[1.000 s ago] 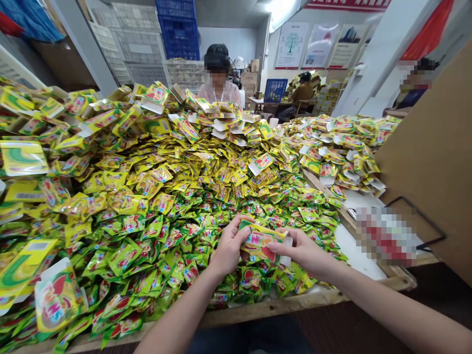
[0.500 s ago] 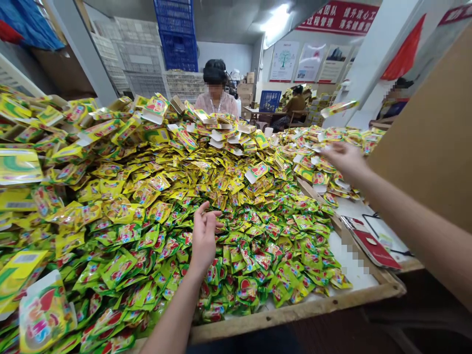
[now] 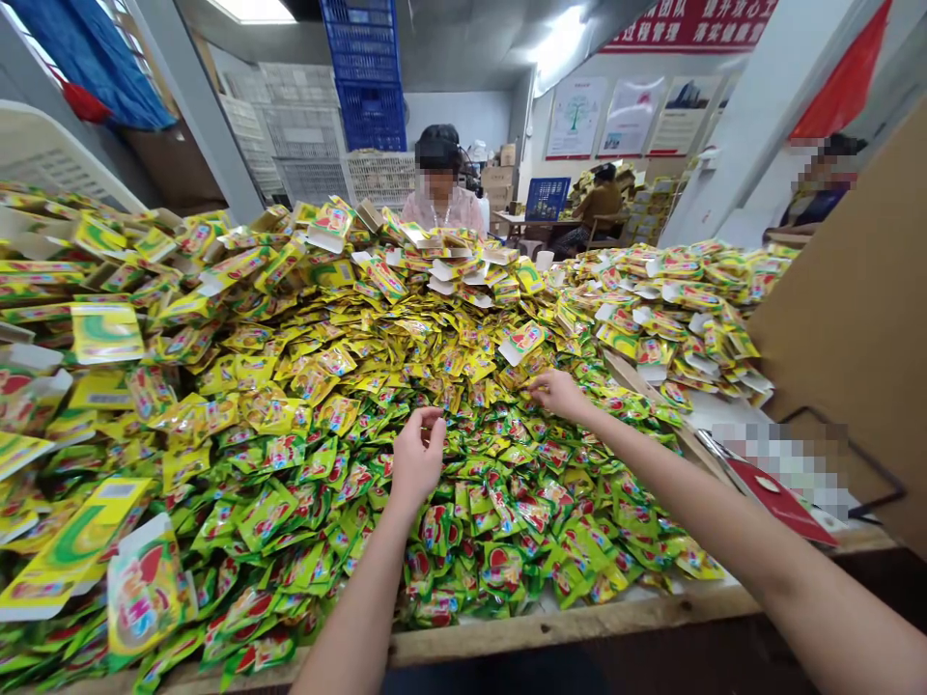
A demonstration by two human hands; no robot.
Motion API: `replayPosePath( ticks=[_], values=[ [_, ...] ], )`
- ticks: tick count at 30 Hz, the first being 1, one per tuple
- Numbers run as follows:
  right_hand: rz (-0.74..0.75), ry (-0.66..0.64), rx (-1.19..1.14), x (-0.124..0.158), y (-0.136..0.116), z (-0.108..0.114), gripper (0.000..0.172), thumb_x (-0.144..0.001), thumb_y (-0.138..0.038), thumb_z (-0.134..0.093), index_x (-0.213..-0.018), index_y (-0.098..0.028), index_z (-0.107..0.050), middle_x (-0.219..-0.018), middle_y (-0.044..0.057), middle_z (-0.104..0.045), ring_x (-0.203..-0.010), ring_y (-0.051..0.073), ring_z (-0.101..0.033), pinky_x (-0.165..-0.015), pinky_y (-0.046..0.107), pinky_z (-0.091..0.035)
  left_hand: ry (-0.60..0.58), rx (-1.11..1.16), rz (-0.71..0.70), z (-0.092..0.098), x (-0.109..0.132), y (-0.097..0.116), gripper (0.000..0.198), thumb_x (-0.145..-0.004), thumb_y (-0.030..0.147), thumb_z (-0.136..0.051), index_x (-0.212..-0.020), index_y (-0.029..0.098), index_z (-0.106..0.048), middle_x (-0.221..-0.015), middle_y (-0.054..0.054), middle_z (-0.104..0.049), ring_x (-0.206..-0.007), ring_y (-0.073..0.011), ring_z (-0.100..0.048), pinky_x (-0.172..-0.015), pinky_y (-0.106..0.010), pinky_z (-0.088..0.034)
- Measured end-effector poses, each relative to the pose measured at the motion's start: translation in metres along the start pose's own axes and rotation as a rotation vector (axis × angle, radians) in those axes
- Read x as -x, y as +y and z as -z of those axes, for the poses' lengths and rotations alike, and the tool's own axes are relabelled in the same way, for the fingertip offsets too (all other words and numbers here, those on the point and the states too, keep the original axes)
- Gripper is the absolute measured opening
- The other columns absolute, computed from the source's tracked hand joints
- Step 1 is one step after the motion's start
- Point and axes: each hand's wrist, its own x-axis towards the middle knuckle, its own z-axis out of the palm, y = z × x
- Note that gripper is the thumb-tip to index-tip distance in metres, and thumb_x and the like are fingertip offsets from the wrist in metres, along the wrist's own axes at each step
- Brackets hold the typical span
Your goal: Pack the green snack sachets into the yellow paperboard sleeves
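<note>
- Yellow-green foil sachets (image 3: 463, 473) were heaped up to a wooden table edge (image 3: 565, 623)
- Left hand (image 3: 418, 458) was held half-curled above them, nothing gripped
- Right hand (image 3: 557, 394) was loosely open, reaching the sachets

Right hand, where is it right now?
In the head view, the right hand is at the yellow-green sachet pile, to the right of the left hand and just below and right of a white-tabbed sachet card.
</note>
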Motion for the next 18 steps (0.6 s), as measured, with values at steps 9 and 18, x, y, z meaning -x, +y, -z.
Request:
replayPosePath(
  ticks=[9,18],
  values=[
    [-0.035,0.262,-0.216,0.062,0.011,0.017,0.027,-0.069,-0.033,-0.066,-0.089,-0.014,-0.068,-0.083,0.008,-0.068,-0.062,0.016,-0.060,-0.055,0.027,-0.047,-0.418,-0.558,-0.023,-0.052,-0.031,0.018,0.015,-0.077,0.023,-0.066,-0.087,0.012,-0.063,-0.097,-0.011,-0.067,-0.098,-0.0248,-0.061,-0.090,-0.046,-0.044],
    [0.009,0.236,-0.407,0.099,-0.022,0.009,0.027,-0.068,-0.029,-0.070,-0.092,-0.016,-0.070,-0.096,0.012,-0.069,-0.090,0.024,-0.063,-0.079,0.040,-0.051,-0.292,-0.516,-0.219,-0.023,-0.021,0.036,0.021,-0.090,0.022,-0.042,-0.105,0.015,-0.056,-0.104,-0.012,-0.064,-0.101,-0.0210,-0.060,-0.088,-0.032,-0.045]
  ],
)
